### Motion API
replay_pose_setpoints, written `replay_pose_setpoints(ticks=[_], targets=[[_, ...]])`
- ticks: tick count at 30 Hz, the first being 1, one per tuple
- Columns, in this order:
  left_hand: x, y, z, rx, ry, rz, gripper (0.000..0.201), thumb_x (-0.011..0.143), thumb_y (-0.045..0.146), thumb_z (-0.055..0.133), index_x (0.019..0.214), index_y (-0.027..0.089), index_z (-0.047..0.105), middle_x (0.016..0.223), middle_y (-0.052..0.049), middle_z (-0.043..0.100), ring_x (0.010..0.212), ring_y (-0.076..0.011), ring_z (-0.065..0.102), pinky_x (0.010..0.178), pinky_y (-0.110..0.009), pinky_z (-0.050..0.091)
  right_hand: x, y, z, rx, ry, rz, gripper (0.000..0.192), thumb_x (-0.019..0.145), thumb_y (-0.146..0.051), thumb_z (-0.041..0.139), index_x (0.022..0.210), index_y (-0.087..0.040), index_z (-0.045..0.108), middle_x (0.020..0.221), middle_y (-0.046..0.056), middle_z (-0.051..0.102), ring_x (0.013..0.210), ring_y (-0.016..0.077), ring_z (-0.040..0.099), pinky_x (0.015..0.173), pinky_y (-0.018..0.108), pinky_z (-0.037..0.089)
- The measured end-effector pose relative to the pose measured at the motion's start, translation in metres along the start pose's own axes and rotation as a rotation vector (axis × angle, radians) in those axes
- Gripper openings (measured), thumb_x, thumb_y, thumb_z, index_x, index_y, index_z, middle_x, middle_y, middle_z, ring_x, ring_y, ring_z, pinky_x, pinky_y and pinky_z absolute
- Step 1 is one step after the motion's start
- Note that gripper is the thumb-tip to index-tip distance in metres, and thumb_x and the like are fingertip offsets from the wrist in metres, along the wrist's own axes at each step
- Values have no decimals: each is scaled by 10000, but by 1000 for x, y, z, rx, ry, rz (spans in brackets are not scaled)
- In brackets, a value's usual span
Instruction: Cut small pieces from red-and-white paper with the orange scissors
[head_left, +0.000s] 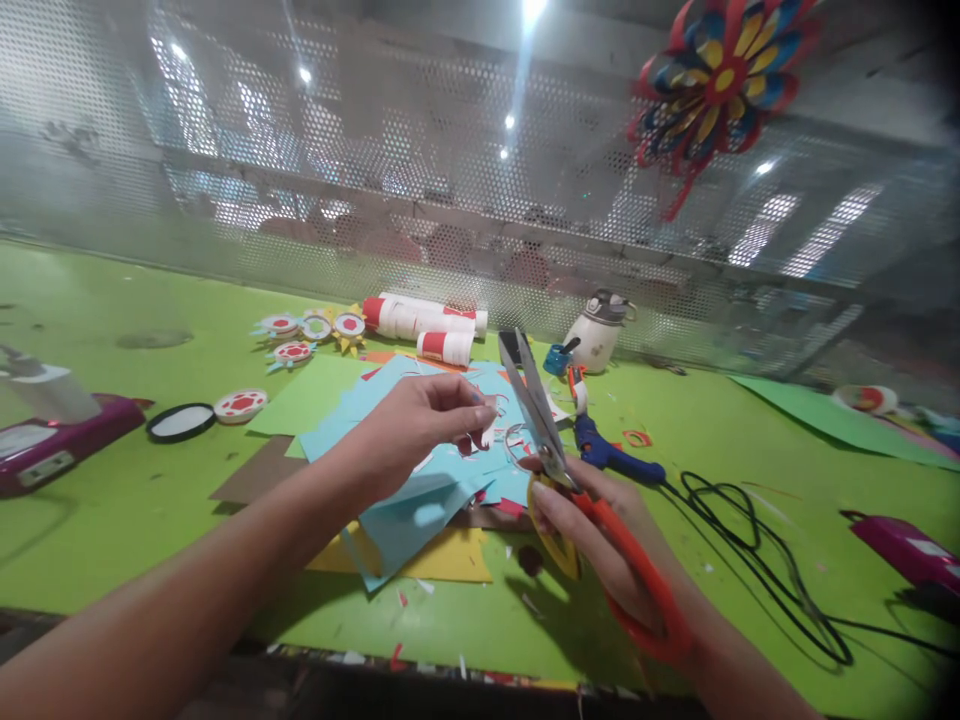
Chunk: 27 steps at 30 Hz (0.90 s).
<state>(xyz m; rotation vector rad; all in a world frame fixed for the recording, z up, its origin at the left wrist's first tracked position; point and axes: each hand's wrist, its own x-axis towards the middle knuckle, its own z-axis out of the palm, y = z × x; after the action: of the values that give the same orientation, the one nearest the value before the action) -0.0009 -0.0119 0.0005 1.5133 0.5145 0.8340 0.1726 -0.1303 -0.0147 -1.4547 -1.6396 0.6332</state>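
Note:
My right hand (592, 510) is wrapped round a large pair of scissors (544, 420) with an orange handle and a yellow loop at the fingers. The blades point up and away from me, slightly apart at the tips. To their left, my left hand (431, 415) pinches a small white scrap of paper (487, 432), partly hidden by the fingertips. Below both hands lie overlapping sheets of light blue paper (420, 515), with yellow paper (450, 556) and brown card (259, 475) under them. Small red and white scraps are scattered around.
Paper cups (420, 318) lie behind the sheets, near small decorated discs (291, 352). A blue glue gun (615, 455) trails a black cable (772, 560) at right. A bottle (596, 332) stands behind it. Purple power strips (71, 440) sit at both sides. A perforated screen (420, 200) rises behind.

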Motion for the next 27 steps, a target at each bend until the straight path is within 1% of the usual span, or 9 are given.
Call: replay_pose_setpoints(ticks=[2,6,11,13,16,19,21,25,27], targets=[[0,0,-1,-12,8,16,173,734,290,664,665,147,597,600,16,578,561,-92,506,589,-247,416,0,-1,0,-2,7,-2,158,866,-307,525,853,-175,610,722,18,576,678,170,566,633,273,449],[0,1,-1,-22,19,31,162,738,277,666,669,143,605,604,19,576,566,-85,504,590,-236,413,0,-2,1,16,-4,16,195,866,-298,526,978,-161,607,833,50,629,761,188,587,690,285,458],[-1,3,0,-39,28,30,165,737,256,667,646,139,593,593,23,573,557,-80,504,570,-230,410,0,-1,2,8,-16,39,246,865,-327,517,1012,-144,591,791,40,607,710,180,565,649,278,449],[-1,3,0,-40,30,29,161,734,253,669,650,139,592,592,23,574,554,-80,505,569,-230,413,0,-1,2,5,-12,30,231,860,-325,522,980,-141,596,780,35,593,694,170,554,636,271,443],[0,2,1,-36,31,26,159,731,248,667,648,137,588,590,20,577,548,-81,508,565,-232,418,-1,0,2,2,13,19,176,853,-315,531,855,-153,600,731,19,568,638,148,530,598,259,432],[-1,4,3,-17,62,12,152,741,238,648,655,137,574,580,10,589,527,-85,517,543,-235,417,-1,-1,1,2,29,5,171,845,-319,540,790,-168,597,707,15,565,617,147,526,582,260,431],[-1,7,5,-7,94,3,163,740,245,647,661,141,550,577,1,600,520,-97,538,520,-238,413,-1,-1,1,-9,32,6,172,846,-322,540,828,-166,611,734,26,585,645,158,541,606,271,441],[-4,10,9,23,142,10,192,744,291,643,702,160,509,563,-3,614,522,-130,584,478,-243,417,-1,-1,2,-7,18,47,240,858,-330,533,991,-147,611,794,43,606,688,174,567,641,287,457],[-4,11,10,47,158,19,182,760,292,622,722,167,496,561,-4,623,516,-134,591,465,-241,424,-1,-1,2,-8,37,47,267,856,-337,537,1022,-141,607,827,55,614,704,181,569,652,296,456]])
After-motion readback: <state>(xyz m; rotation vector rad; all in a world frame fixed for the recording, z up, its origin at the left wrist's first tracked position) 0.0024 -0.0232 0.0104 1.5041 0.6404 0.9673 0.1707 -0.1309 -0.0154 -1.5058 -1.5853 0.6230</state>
